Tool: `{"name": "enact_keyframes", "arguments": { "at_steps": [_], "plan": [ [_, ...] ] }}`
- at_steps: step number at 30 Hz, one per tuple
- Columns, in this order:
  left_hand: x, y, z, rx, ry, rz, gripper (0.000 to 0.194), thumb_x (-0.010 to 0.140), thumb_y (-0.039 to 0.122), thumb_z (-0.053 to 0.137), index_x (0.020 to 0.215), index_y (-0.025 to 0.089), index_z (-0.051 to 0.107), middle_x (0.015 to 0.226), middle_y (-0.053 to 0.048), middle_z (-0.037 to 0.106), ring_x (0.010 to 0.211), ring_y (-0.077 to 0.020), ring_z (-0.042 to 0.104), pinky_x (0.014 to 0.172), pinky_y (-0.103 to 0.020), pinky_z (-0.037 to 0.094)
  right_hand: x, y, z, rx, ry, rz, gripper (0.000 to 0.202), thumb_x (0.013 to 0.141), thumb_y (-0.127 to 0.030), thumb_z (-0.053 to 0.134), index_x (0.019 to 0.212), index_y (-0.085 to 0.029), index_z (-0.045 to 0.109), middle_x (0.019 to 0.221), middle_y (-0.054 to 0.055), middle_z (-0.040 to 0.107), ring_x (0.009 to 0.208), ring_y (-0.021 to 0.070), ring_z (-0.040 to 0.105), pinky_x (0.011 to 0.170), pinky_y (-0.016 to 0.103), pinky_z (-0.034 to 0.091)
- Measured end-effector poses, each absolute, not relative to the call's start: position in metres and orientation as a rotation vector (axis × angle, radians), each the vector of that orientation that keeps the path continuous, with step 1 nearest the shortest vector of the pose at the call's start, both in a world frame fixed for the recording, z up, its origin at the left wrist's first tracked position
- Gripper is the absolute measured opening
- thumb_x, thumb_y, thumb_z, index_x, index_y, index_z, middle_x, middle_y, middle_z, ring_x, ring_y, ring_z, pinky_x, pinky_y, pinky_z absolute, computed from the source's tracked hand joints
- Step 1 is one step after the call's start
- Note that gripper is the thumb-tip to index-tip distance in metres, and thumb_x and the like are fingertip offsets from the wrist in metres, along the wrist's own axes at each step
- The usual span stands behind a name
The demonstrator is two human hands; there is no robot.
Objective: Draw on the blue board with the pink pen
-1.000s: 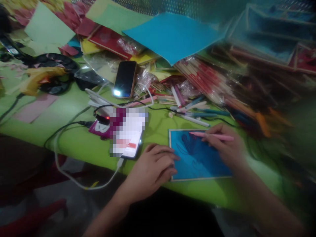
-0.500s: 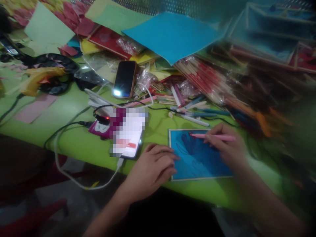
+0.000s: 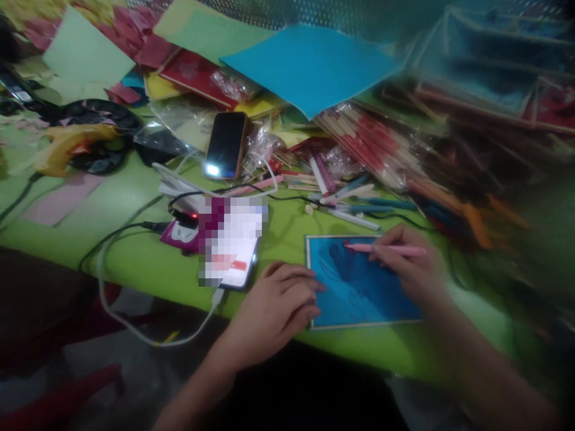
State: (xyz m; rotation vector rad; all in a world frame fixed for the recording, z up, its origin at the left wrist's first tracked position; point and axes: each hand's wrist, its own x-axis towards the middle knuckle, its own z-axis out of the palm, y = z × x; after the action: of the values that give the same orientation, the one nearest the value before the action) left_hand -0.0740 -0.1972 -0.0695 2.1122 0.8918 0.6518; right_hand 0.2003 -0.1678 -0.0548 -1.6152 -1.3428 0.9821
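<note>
A blue card (image 3: 335,305) edged with pale strips lies on the green table in front of me, carrying a dark line drawing. Between the fingers of my right hand (image 3: 402,260) is a pink marker pen (image 3: 402,249), its tip on a small reddish patch near the card's top edge. My left hand (image 3: 281,308) rests at the card's left edge with its fingers stretched out and slightly bent, holding nothing. The right side of the card is partly hidden by my right hand and forearm.
A lit phone (image 3: 236,275) on a cable lies beside a purple power strip (image 3: 179,236). Behind are another phone (image 3: 227,143), several loose markers (image 3: 354,217), wooden sticks (image 3: 354,140) and a big blue sheet (image 3: 309,66). A yellow glue gun (image 3: 63,146) sits at the left.
Almost nothing differs. The pink marker and my right hand have shifted very slightly, with the tip staying at the same reddish patch; my left hand keeps its place.
</note>
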Motion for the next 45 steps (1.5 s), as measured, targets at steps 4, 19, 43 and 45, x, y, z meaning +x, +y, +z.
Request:
{"name": "enact_keyframes", "arguments": {
  "at_steps": [4,19,43,45],
  "plan": [
    [-0.074,-0.197,-0.069,2.105,0.888,0.652,0.017,0.107,0.029,0.054,0.093,0.023,0.060,0.121,0.004,0.079,0.125,-0.0204,0.063,0.106,-0.040,0.036,0.207,-0.169,-0.062,-1.549,-1.278,0.981,0.019,0.083,-0.035,0.080,0.075,-0.025,0.067,0.067,-0.001,0.068,0.060,0.0165,0.060,0.058,0.031,0.046],
    [-0.074,-0.197,-0.067,2.114,0.901,0.625,0.023,0.109,0.034,0.049,0.093,0.024,0.061,0.122,0.001,0.079,0.125,-0.0226,0.063,0.105,-0.043,0.038,0.196,-0.173,-0.054,-1.578,-1.335,1.027,0.022,0.082,-0.043,0.081,0.074,-0.029,0.067,0.068,0.001,0.068,0.061,0.0189,0.060,0.057,0.034,0.051],
    [-0.074,-0.197,-0.069,2.109,0.903,0.642,0.023,0.110,0.035,0.050,0.091,0.024,0.060,0.121,0.003,0.080,0.125,-0.0219,0.064,0.106,-0.043,0.036,0.196,-0.176,-0.060,-1.580,-1.518,1.035,0.015,0.085,-0.037,0.079,0.079,-0.026,0.070,0.070,0.001,0.071,0.065,0.0192,0.065,0.061,0.031,0.052],
    [-0.074,-0.198,-0.069,2.106,0.899,0.646,0.022,0.109,0.034,0.051,0.092,0.024,0.059,0.121,0.004,0.079,0.126,-0.0211,0.063,0.107,-0.042,0.035,0.196,-0.176,-0.059,-1.597,-1.517,1.024,0.016,0.086,-0.036,0.078,0.078,-0.025,0.069,0.071,0.001,0.072,0.066,0.0192,0.066,0.062,0.031,0.052]
  ]
}}
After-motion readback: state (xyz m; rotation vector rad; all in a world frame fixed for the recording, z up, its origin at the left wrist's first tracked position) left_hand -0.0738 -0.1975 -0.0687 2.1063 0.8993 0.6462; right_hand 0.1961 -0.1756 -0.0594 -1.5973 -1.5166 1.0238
